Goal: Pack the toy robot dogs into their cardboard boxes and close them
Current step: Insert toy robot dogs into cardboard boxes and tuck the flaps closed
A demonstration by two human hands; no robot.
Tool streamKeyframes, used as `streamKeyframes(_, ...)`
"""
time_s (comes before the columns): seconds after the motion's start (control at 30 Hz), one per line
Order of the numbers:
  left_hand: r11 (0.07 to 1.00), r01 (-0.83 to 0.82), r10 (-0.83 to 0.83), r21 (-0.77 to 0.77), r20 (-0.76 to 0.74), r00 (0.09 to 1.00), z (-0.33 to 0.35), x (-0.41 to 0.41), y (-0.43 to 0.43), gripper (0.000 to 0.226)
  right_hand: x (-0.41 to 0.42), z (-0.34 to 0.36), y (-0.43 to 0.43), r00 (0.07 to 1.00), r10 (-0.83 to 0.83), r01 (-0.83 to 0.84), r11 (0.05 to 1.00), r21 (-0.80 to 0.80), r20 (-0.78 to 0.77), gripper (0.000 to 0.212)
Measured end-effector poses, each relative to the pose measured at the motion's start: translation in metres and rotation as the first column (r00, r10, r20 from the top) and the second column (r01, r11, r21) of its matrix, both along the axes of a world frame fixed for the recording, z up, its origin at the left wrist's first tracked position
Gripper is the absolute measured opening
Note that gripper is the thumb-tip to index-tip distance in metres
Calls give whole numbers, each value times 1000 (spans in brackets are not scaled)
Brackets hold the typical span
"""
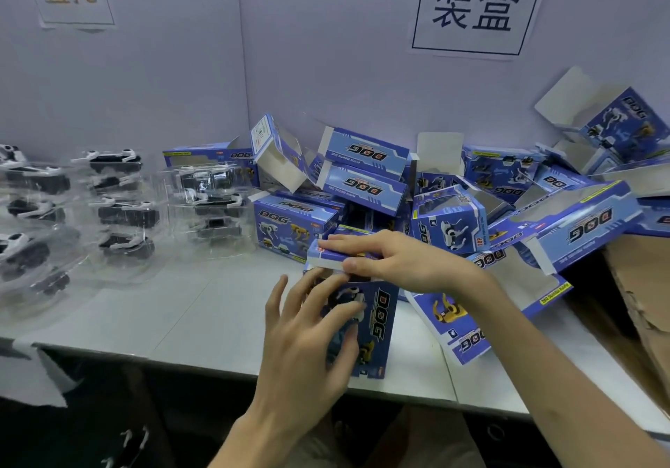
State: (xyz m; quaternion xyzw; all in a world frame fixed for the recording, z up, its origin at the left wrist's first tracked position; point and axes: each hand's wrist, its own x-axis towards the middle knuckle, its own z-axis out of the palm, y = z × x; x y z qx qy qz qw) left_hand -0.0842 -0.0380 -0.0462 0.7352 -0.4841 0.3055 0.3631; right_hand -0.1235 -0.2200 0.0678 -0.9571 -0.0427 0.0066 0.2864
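Head view, the only one. The box (379,326) in work lies at lower centre of the frame, on the near strip of the table (174,315), just in front of the pile of boxes (366,157). Its long axis runs from the bottom of the frame upward, tilted slightly, and the "DOG" lettering reads along it. The open end points up-frame, away from the person and toward the pile. The end flap (326,256) sits at that upper end, raised off the opening and not yet tucked in. The left hand (308,344) comes in from below with fingers spread and nearly straight, pressed flat on the printed face and covering the box's left half: a wide hand, wrapped round nothing. The right hand (398,261) reaches in from the right, across the long axis. Its fingers lie flat along the top of the flap and the thumb sits at the flap's near edge, so the flap is pinched between them. Key relation: the flap lies up-frame of the left hand and directly under the right, so the right hand is nearer. Judgement: closing calls for folding the flap down and toward the person, along the long axis, against the left hand's brace. A white dog shape shows on the box face; printed or the real toy, I cannot tell. Toy dogs (125,214) in clear trays sit at middle left, well apart from both hands.
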Motion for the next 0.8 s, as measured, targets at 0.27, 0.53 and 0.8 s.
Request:
streamKeyframes(0.27,997,74,-74,10,-42,996,0,5,8,24,2,-2,8,998,-29,21,986,-164,-48,43)
streamKeyframes(0.53,999,47,-47,18,5,999,2,7,7,25,-9,-11,23,994,-66,103,860,-499,92,51)
streamKeyframes(0.8,995,95,-95,0,-6,995,-1,10,5,21,-28,-5,-16,980,-83,20,945,326,181,29)
